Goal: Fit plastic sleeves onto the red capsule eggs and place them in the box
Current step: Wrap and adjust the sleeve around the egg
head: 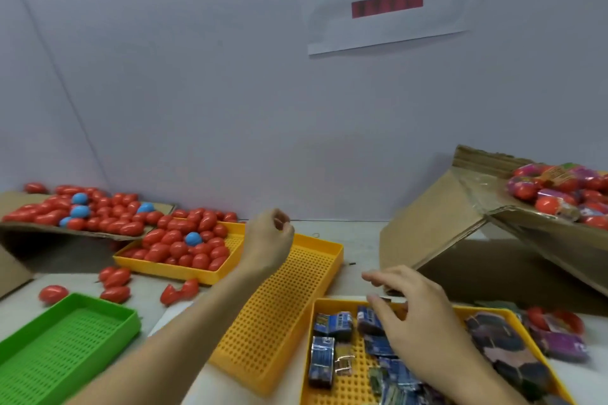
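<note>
White table (358, 240), yellow trays (316, 260), green tray (98, 302), cardboard boxes (427, 223), loose red eggs (115, 276)

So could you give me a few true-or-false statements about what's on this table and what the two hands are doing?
1. The green tray is full of red eggs. False: nothing lies in it; a few eggs lie on the table beside it.
2. A few blue eggs are mixed in with the red eggs. True.
3. The right hand reaches over the yellow tray of plastic sleeves. True.
4. The left hand holds a red egg. False: its fingers are curled, and no egg shows in them.
5. The cardboard box on the right holds sleeved eggs. True.
</note>
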`<state>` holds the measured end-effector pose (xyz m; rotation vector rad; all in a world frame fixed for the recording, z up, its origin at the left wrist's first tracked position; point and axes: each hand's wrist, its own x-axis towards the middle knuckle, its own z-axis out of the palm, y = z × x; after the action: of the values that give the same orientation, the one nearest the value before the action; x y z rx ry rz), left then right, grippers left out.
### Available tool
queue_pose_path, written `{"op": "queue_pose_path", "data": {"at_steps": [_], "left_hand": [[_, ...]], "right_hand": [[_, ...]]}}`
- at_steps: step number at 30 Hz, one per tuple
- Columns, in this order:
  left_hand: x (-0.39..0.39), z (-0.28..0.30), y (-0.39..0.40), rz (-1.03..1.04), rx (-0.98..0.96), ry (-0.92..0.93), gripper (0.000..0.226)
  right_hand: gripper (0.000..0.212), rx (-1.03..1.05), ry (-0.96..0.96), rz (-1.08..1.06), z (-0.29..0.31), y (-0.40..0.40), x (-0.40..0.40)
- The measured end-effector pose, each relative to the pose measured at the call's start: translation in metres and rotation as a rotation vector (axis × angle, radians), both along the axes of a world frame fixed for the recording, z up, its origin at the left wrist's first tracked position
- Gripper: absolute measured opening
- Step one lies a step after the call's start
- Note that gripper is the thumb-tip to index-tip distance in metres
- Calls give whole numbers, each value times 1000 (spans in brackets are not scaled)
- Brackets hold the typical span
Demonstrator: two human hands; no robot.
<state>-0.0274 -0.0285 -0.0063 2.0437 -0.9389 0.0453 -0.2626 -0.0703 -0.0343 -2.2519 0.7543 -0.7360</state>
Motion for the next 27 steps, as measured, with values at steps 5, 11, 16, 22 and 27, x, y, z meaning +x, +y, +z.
{"op": "queue_pose_path", "data": {"at_steps": [5, 11, 16, 22, 27], "left_hand": [[85, 0, 25, 131, 167, -159, 15], [129, -4, 9, 121, 239, -228, 19], [147, -15, -19, 107, 384, -215, 28], [160, -20, -44, 193, 547, -196, 27], [160, -19, -60, 255, 639, -167, 20]], "right_hand": [[25, -26, 19, -19, -3, -2, 3], [27, -74, 14, -28, -6, -7, 7], [31, -107, 56, -2, -5, -9, 10], [34, -124, 90, 22, -5, -10, 12], [33, -148, 78, 16, -7, -11, 13]]}}
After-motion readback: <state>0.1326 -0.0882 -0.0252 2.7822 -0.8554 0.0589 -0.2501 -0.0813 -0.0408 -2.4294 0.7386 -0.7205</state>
